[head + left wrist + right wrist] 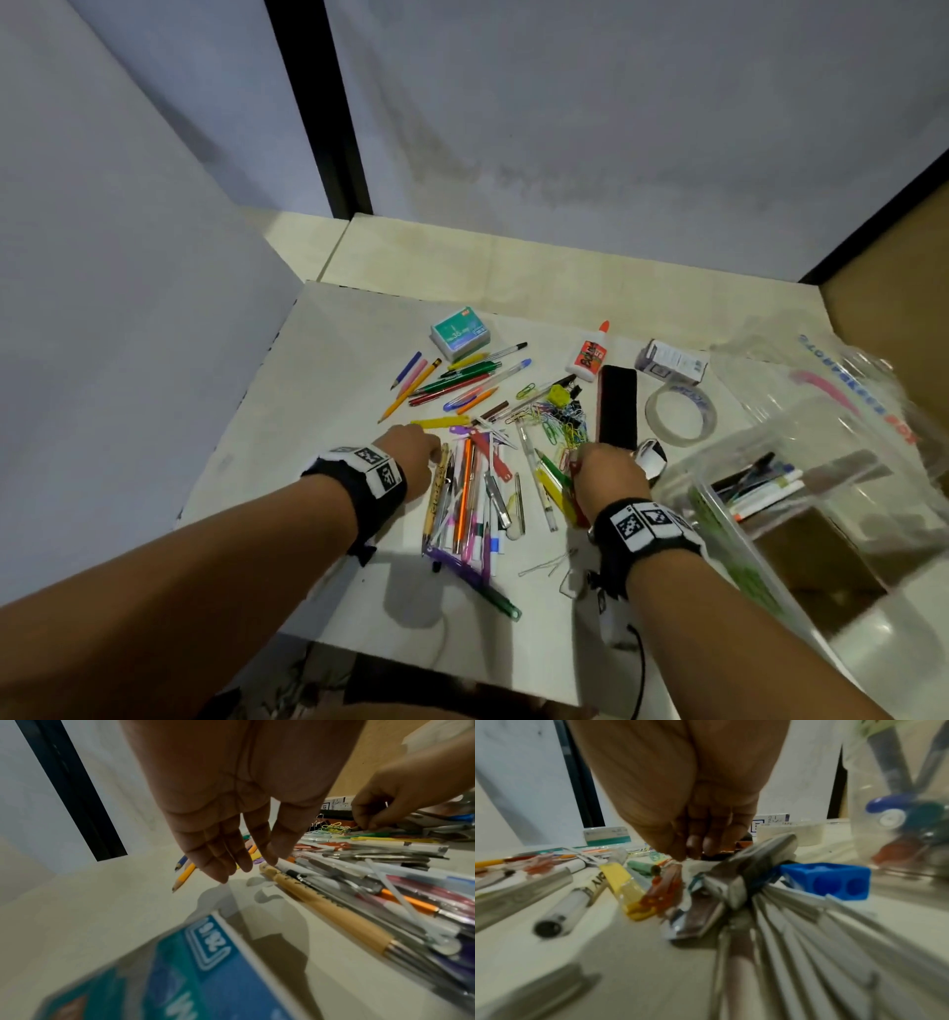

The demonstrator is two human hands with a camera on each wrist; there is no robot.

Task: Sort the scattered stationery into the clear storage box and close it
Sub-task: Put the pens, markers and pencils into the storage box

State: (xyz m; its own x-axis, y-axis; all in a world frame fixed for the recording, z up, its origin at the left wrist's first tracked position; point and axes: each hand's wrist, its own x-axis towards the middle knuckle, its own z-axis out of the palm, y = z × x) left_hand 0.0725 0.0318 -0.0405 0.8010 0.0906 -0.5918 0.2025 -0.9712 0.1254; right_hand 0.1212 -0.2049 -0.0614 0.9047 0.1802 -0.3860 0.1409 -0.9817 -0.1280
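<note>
Wooden pen (326,908) lengthwise towards person

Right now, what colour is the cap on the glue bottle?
Orange. The glue bottle and its cap show best in the head view.

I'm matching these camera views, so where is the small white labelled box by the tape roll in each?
Head: small white labelled box, far right, behind the tape roll.
Left wrist: upper right, above the paper clips.
Right wrist: right of centre, behind the tape roll.
Shared landmark: the black wall strip.
</note>
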